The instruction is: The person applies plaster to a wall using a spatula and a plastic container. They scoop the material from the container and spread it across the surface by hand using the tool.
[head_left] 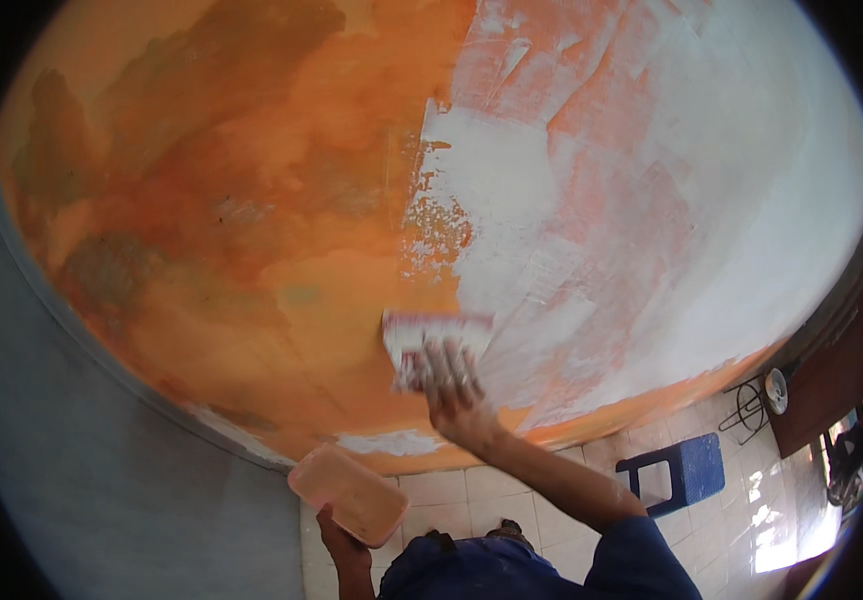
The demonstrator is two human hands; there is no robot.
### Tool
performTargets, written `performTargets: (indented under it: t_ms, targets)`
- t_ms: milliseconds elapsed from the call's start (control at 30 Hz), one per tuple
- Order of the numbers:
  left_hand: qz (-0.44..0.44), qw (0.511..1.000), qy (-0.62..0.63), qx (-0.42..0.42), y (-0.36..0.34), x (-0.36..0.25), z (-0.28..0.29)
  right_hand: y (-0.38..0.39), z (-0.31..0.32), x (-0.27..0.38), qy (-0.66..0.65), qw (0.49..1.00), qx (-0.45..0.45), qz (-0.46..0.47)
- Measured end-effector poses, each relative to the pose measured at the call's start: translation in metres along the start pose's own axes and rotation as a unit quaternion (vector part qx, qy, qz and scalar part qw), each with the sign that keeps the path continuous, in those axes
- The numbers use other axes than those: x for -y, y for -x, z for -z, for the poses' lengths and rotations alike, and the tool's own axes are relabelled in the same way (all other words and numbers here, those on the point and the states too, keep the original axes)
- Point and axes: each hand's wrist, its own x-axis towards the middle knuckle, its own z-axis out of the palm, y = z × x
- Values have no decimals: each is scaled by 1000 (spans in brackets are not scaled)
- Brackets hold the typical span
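Observation:
My right hand (pixel 459 398), smeared with white, presses a wide putty knife (pixel 438 326) against the wall. The blade sits low, at the border where bare orange wall (pixel 281 300) on the left meets white filler (pixel 641 250) on the right. Pink and orange show through thin streaks of the filler, and a ragged patch stands at its left edge. Lower left, my left hand (pixel 343 545) grips a shallow peach-coloured rectangular tray (pixel 349 494) by its near edge. The tray is tilted, and I cannot make out any filler in it.
A blue plastic stool (pixel 691 471) stands on the pale tiled floor (pixel 433 489) to the right. Beyond it are a thin black wire stand (pixel 746 410), a small white round thing (pixel 775 391) and a brown panel (pixel 833 365). A grey wall (pixel 141 460) adjoins on the left.

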Motion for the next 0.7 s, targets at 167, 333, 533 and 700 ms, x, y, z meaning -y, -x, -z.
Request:
performTargets:
  t_ms: [167,333,533,700]
  targets:
    - [-3,1000,-5,-18,-1,-6,9,30,40,18,-196,971,139,7]
    - [4,999,-12,-31,3,-8,21,-100,127,-60,-114,969,-217,-15]
    - [-2,999,2,-34,3,-3,13,-98,57,-46,43,995,-91,-9]
    - [3,1000,6,-22,8,-6,17,9,17,31,-86,987,132,28]
